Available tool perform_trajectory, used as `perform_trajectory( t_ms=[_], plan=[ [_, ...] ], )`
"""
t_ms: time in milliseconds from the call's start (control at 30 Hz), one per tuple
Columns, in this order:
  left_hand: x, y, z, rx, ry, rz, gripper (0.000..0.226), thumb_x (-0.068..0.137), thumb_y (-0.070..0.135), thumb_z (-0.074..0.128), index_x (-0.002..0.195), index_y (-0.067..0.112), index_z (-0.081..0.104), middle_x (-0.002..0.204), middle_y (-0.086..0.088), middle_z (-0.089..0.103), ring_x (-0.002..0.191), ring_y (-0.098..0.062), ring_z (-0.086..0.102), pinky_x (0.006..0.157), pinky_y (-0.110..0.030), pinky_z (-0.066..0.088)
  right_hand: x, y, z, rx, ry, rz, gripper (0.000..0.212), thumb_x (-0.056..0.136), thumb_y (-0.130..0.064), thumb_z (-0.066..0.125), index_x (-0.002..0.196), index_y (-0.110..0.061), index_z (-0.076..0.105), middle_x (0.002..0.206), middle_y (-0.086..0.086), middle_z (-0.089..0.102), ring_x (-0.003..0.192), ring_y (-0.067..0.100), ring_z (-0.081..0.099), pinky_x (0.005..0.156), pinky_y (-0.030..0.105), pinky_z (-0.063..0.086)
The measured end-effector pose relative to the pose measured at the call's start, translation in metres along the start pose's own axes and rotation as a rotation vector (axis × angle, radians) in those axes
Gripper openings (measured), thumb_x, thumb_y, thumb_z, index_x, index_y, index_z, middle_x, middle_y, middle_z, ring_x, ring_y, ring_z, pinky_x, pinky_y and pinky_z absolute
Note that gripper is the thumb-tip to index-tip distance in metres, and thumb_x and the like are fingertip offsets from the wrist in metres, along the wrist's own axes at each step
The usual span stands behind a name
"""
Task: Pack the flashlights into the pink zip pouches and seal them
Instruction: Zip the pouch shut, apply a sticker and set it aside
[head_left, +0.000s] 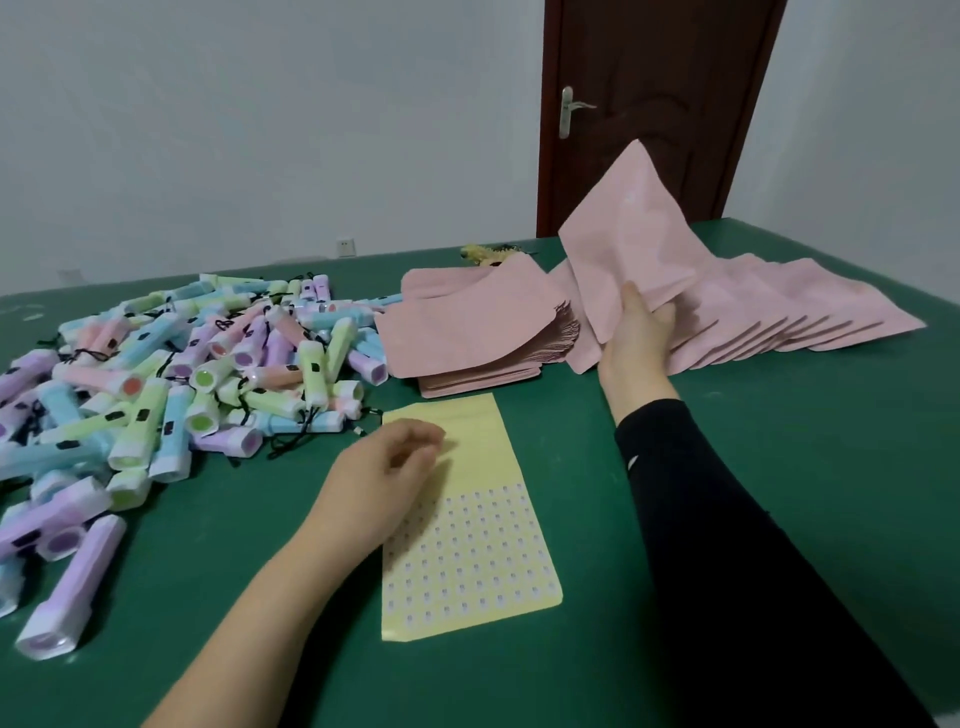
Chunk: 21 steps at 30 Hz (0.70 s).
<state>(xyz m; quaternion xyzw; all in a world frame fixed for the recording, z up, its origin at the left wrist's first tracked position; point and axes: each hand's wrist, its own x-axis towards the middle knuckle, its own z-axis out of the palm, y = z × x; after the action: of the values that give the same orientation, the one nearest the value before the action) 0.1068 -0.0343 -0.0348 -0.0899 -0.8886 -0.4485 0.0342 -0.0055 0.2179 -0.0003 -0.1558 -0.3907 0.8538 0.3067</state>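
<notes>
On the far right part of the green table (753, 493), the right hand (636, 335) grips one pink pouch (623, 244) by its lower edge, thumb on the near face and fingers curled behind it. The pouch is raised off the table and tilted, its top corner pointing up towards the dark brown door (654, 104). Just beyond and to the right of that hand, a fanned row of pouches (789, 312) lies flat and overlapping, reaching towards the table's right edge. To the hand's left, touching the fanned row, sits a stack of pouches (467, 338), its top sheets curling upward. The left hand (384, 467) rests on the upper part of a yellow sticker sheet (467, 551), fingers loosely curled; nothing can be made out in its grasp. The sheet's lower half carries a grid of small stickers. The flashlights (197, 374) lie well apart from the right hand and near the left one, heaped in a loose pile of purple, blue, green and pink bodies with black cords, covering the table's left side up to the edge of the stack. A black sleeve (727, 545) covers the right forearm; the left forearm is bare.
</notes>
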Motion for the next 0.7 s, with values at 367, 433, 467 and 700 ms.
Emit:
perform_trajectory(
  t_ms=[367,433,467,700],
  plan=[
    [0.001,-0.006,0.01,0.346,-0.136,0.236,0.023,0.098,0.027,0.055,0.118,0.034,0.064,0.117,0.024,0.06,0.115,-0.001,0.049,0.101,-0.025,0.041,0.014,0.025,-0.011,-0.394,-0.08,-0.097,0.029,0.097,-0.009,0.048,0.125,-0.016,0.053,0.113,-0.002,0.063,0.105,0.018,0.06,0.085,0.029,0.051],
    [0.0,-0.006,0.01,0.358,-0.146,0.241,0.024,0.098,0.027,0.054,0.119,0.034,0.063,0.117,0.025,0.058,0.117,-0.002,0.047,0.102,-0.024,0.039,0.016,0.028,-0.011,-0.466,-0.098,-0.127,0.034,0.097,-0.007,0.046,0.129,-0.014,0.053,0.113,-0.003,0.062,0.102,0.016,0.059,0.08,0.023,0.048],
    [0.0,-0.006,0.01,0.363,-0.154,0.242,0.024,0.098,0.028,0.054,0.12,0.034,0.062,0.118,0.025,0.057,0.118,-0.002,0.046,0.103,-0.024,0.038,0.017,0.029,-0.011,-0.487,-0.104,-0.134,0.035,0.097,-0.007,0.045,0.13,-0.014,0.053,0.111,-0.003,0.062,0.097,0.014,0.058,0.074,0.017,0.046],
    [0.0,-0.008,0.01,0.373,-0.177,0.229,0.026,0.099,0.029,0.053,0.123,0.034,0.06,0.121,0.025,0.055,0.121,-0.004,0.043,0.103,-0.022,0.034,0.021,0.031,-0.018,-0.603,-0.067,-0.174,0.025,0.097,-0.007,0.045,0.118,-0.014,0.055,0.105,-0.003,0.059,0.097,0.017,0.056,0.079,0.024,0.044]
  ],
)
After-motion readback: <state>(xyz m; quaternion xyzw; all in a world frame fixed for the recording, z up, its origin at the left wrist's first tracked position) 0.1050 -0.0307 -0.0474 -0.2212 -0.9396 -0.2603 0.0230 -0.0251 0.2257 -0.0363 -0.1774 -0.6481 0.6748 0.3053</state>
